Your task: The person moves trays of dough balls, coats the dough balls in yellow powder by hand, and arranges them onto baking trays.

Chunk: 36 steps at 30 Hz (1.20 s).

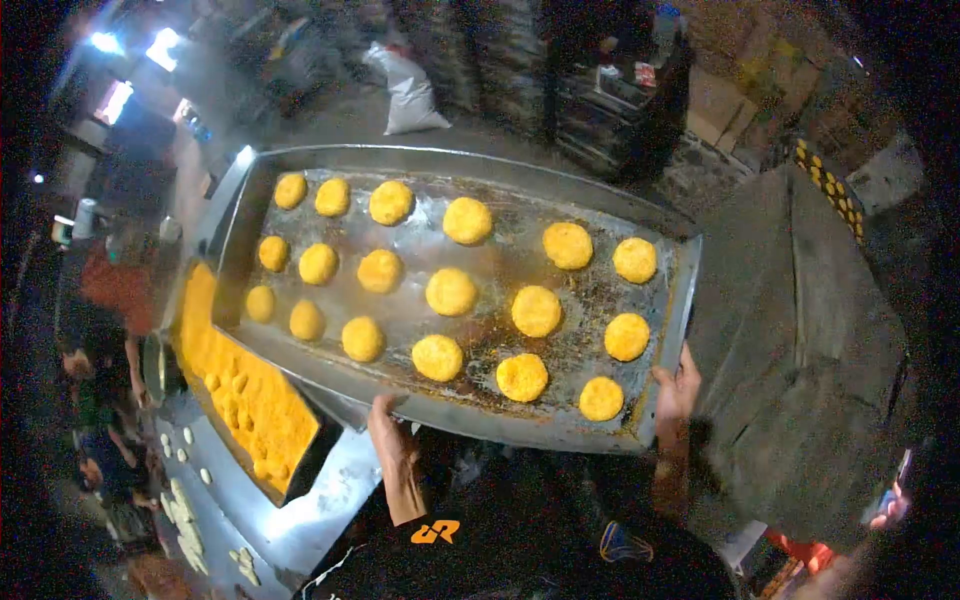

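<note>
A large metal tray [500, 425] hangs tilted before me, with several round yellow pieces [450, 292] laid out on it in three rows. My left hand [395, 450] grips its near edge, left of centre, with the fingers hidden under the tray. At the tray's right end, my right hand [678, 385] is closed on the rim, thumb on the outer side. Below the tray's left end, a second tray of orange-yellow crumbs [245, 385] rests on a metal table [345, 480].
Pale dough pieces [183, 525] lie on the table at the lower left. Other people [110, 400] stand along its far left side. A large grey-brown cloth cover [790, 350] is on my right, with another tray of yellow pieces [830, 190] behind it. A white sack [408, 95] stands beyond.
</note>
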Motion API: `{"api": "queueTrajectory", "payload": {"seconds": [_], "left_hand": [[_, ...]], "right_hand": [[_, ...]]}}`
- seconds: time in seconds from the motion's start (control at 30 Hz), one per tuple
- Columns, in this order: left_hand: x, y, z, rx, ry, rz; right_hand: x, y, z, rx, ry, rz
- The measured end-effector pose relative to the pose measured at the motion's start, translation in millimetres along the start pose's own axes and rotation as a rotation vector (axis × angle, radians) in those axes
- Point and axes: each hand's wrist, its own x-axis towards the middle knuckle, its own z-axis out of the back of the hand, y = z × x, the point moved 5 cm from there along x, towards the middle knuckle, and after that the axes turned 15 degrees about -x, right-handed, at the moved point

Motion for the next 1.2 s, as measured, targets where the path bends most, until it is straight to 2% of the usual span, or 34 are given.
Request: {"api": "queueTrajectory", "payload": {"seconds": [0.07, 0.13, 0.2, 0.27, 0.3, 0.33, 0.4, 0.47, 0.53, 0.6, 0.67, 0.7, 0.73, 0.8, 0.87, 0.93, 0.97, 1.0, 1.07, 1.13, 1.2], "left_hand": [[13.7, 2.8, 13.1, 0.045, 0.013, 0.014], [17.4, 5.5, 18.9, -0.017, 0.080, -0.033], [12.8, 3.5, 29.4, 0.008, 0.081, -0.014], [5.2, -1.6, 27.1, -0.031, 0.018, 0.022], [0.0, -10.8, 31.2, 0.109, 0.012, -0.050], [-5.1, -15.9, 27.7, 0.108, -0.001, -0.054], [-21.1, -20.5, 20.0, 0.121, -0.014, 0.042], [-20.3, -15.7, 23.2, 0.095, 0.017, 0.027], [-22.6, -13.5, 33.5, 0.165, 0.030, -0.033], [-9.2, -1.9, 49.2, 0.200, 0.015, -0.052], [-9.9, 7.2, 53.1, 0.047, 0.034, 0.009], [-28.8, -6.7, 40.5, 0.179, 0.012, 0.006], [-35.3, -10.1, 40.0, 0.174, 0.006, 0.002], [-37.8, -11.4, 39.0, 0.266, -0.012, 0.045], [-35.0, -2.6, 39.5, 0.222, 0.014, -0.020], [-30.3, 3.6, 49.1, 0.077, -0.035, -0.053], [-45.3, -10.2, 47.8, 0.199, -0.021, 0.021], [-47.4, -6.4, 60.1, 0.198, -0.025, 0.027], [-35.4, -4.7, 46.6, -0.018, 0.098, 0.094], [-45.5, -11.7, 55.3, 0.078, 0.067, 0.099], [-43.8, -18.2, 55.2, 0.099, 0.152, -0.015]], "right_hand": [[-10.4, -2.7, -0.5, 0.003, -0.039, 0.103], [-22.8, 0.1, -1.8, -0.130, -0.093, -0.019], [-34.6, 20.9, 1.9, -0.254, -0.050, -0.002], [-51.6, 30.8, 2.1, -0.236, -0.123, 0.145], [-52.5, 14.6, 0.4, -0.214, -0.160, 0.087], [-53.8, -2.0, -1.4, -0.189, -0.197, 0.029], [-36.3, -33.6, 8.0, -0.272, -0.180, 0.209], [-31.4, -21.9, 14.7, -0.371, -0.269, 0.218], [-36.4, -12.3, 23.9, -0.201, -0.047, 0.101], [-41.2, -17.9, 26.6, -0.223, -0.057, 0.044], [-40.9, -16.8, 29.1, -0.251, -0.045, -0.015], [-41.5, -3.8, 29.9, -0.227, 0.005, 0.085], [-43.7, 6.3, 29.5, -0.205, 0.050, 0.186], [-44.0, 3.2, 28.4, -0.201, 0.019, 0.180], [-45.4, -18.5, 35.6, -0.197, -0.013, 0.172], [-64.4, -35.1, 52.5, -0.384, -0.258, 0.501], [-72.2, -36.9, 60.0, -0.393, -0.254, 0.495], [-73.8, -40.3, 65.4, -0.273, -0.161, 0.443], [-65.4, -16.5, 57.9, -0.012, -0.032, 0.359], [-81.5, 2.2, 59.6, 0.158, 0.080, 0.291], [-98.2, 13.9, 60.0, 0.219, 0.131, 0.254]]}}
